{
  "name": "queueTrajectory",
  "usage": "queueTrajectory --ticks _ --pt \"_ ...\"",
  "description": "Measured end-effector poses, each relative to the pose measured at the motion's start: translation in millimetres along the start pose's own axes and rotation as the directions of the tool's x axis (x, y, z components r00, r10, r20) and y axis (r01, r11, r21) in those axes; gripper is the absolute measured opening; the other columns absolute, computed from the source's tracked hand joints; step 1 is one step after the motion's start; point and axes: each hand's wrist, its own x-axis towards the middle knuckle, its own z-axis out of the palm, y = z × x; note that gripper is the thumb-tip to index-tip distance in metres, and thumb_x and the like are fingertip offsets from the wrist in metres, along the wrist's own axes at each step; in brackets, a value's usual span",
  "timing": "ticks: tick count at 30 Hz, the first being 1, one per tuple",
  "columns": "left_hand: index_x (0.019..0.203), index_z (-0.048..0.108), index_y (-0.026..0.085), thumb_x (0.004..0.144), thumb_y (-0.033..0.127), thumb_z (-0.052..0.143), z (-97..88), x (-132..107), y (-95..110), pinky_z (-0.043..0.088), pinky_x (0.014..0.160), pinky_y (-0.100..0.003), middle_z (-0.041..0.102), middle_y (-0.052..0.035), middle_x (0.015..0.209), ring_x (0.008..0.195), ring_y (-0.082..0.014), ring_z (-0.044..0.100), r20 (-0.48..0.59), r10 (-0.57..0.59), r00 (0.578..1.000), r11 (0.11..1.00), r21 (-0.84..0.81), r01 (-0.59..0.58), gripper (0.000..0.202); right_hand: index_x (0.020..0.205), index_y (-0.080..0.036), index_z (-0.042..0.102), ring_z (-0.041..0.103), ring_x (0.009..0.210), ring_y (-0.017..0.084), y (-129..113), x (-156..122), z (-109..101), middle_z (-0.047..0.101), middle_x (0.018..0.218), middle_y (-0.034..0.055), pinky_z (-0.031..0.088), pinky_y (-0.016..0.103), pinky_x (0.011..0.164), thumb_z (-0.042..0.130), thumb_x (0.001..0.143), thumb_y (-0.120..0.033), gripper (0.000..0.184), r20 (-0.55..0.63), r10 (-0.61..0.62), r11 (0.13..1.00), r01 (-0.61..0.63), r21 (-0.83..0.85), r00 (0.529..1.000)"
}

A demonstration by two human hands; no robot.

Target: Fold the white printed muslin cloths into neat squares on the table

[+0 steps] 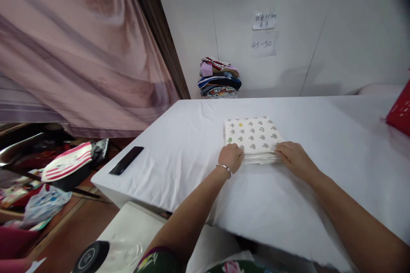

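A folded white cloth with a grey and green print (253,136) lies on the table's white cover (198,136). My left hand (230,157), with a bracelet on the wrist, has its fingers curled around the cloth's near left corner. The near right corner is gripped by my right hand (293,158). Both hands pinch the stacked layers at the near edge.
A black phone (126,160) lies near the table's left edge. A pile of folded clothes (219,77) stands at the far edge against the white wall. A red box (400,111) sits at the far right. Pink curtain (73,42) and floor clutter lie to the left.
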Motion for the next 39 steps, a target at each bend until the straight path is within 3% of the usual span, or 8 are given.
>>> queueTrajectory --ticks 5,9,12,16,20,28,33,39 --pt "0.085 0.061 0.021 0.086 0.021 0.044 -7.2 -5 3 0.039 0.074 -0.033 0.057 -0.0049 0.087 0.085 -0.0186 0.051 -0.096 0.089 0.991 0.996 0.01 -0.088 0.017 0.089 -0.023 0.057 0.053 0.097 0.021 -1 0 -5 0.061 0.102 0.005 0.037 0.038 0.084 0.034 0.09 -0.031 0.025 0.005 -0.003 1.0 0.003 -0.013 1.0" --pt "0.083 0.061 0.021 0.087 0.022 0.042 -6.1 -14 1 0.038 0.074 -0.034 0.058 -0.0054 0.088 0.084 -0.0185 0.05 -0.026 0.149 0.988 0.987 0.06 -0.147 0.019 0.084 -0.024 0.058 0.054 0.089 0.02 -5 1 -11 0.062 0.095 0.0036 0.039 0.038 0.08 0.033 0.091 -0.032 0.027 0.119 -0.005 1.0 0.003 0.019 0.993" --pt "0.082 0.061 0.021 0.088 0.024 0.041 -1.0 -16 -3 0.038 0.074 -0.033 0.058 -0.0055 0.089 0.084 -0.018 0.05 0.007 0.159 0.987 0.986 0.051 -0.16 0.021 0.089 -0.026 0.06 0.054 0.093 0.021 -6 1 -12 0.062 0.1 0.003 0.039 0.039 0.081 0.037 0.089 -0.036 0.025 0.139 -0.019 0.999 0.016 0.028 0.99" --pt "0.084 0.062 0.021 0.087 0.026 0.045 3.7 -14 -8 0.039 0.073 -0.032 0.058 -0.005 0.087 0.082 -0.0177 0.051 -0.009 0.154 0.988 0.988 -0.002 -0.154 0.018 0.097 -0.029 0.062 0.053 0.1 0.023 -2 0 -9 0.061 0.106 0.0027 0.039 0.042 0.085 0.04 0.088 -0.037 0.025 0.122 -0.034 0.999 0.032 0.019 0.992" --pt "0.093 0.061 0.021 0.083 0.026 0.053 4.4 -10 -9 0.04 0.072 -0.032 0.058 -0.0044 0.087 0.081 -0.0189 0.052 -0.015 0.127 0.992 0.992 -0.019 -0.128 0.014 0.094 -0.028 0.064 0.054 0.098 0.022 -1 1 -6 0.062 0.103 0.0024 0.04 0.041 0.083 0.039 0.088 -0.035 0.027 0.116 -0.017 1.0 0.016 0.016 0.993" --pt "0.078 0.063 0.02 0.081 0.022 0.053 0.1 1 -1 0.041 0.072 -0.031 0.057 -0.0035 0.08 0.078 -0.0179 0.053 0.057 0.048 0.997 0.999 -0.005 -0.048 0.011 0.089 -0.025 0.062 0.055 0.09 0.021 -9 2 -5 0.063 0.095 0.0037 0.039 0.039 0.08 0.035 0.09 -0.033 0.028 0.083 0.029 0.999 -0.03 0.021 0.996" --pt "0.077 0.06 0.019 0.084 0.02 0.046 2.4 0 1 0.04 0.071 -0.031 0.056 -0.0041 0.079 0.078 -0.0177 0.051 -0.049 0.108 0.993 0.994 0.012 -0.107 0.016 0.097 -0.027 0.061 0.053 0.096 0.022 -10 1 -5 0.062 0.101 0.0037 0.036 0.041 0.084 0.04 0.088 -0.035 0.024 0.084 0.01 1.0 -0.011 0.015 0.996" --pt "0.085 0.058 0.02 0.085 0.02 0.045 6.6 -6 -2 0.039 0.075 -0.031 0.056 -0.0036 0.086 0.083 -0.0167 0.05 -0.146 0.151 0.978 0.985 -0.057 -0.16 0.013 0.087 -0.023 0.061 0.053 0.09 0.019 -16 3 0 0.062 0.092 0.0035 0.035 0.038 0.083 0.037 0.09 -0.03 0.026 0.03 0.03 0.999 -0.03 0.012 0.999"
